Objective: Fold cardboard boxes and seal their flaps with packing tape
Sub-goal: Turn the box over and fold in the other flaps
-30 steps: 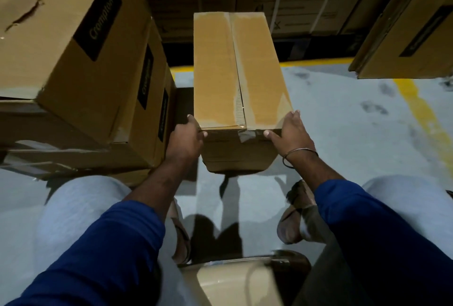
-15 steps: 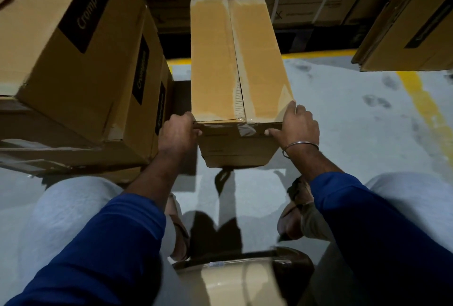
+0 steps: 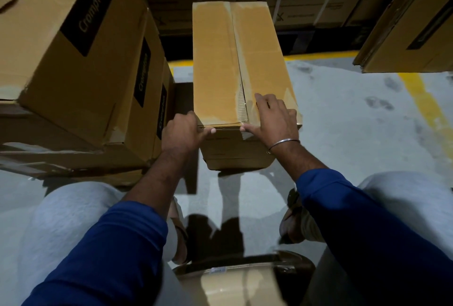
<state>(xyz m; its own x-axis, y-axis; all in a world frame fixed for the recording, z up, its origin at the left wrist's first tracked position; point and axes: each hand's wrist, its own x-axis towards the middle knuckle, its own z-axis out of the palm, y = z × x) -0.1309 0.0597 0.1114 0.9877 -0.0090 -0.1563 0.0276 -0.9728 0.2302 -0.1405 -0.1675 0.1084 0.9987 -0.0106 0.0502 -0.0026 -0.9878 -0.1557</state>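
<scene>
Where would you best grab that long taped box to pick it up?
By its two long sides, I'd say, one of the hands on each, coming from the near end. The box is long and narrow, standing on the floor, with stacked boxes close on its left, so reaching in there may be tight.

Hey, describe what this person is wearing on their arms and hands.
Both arms wear long dark blue sleeves, the left sleeve and right sleeve pushed up to leave the forearms bare. The left hand is bare, with no glove or jewellery showing. The right hand is also ungloved, with a thin silver bangle around its wrist.
</scene>
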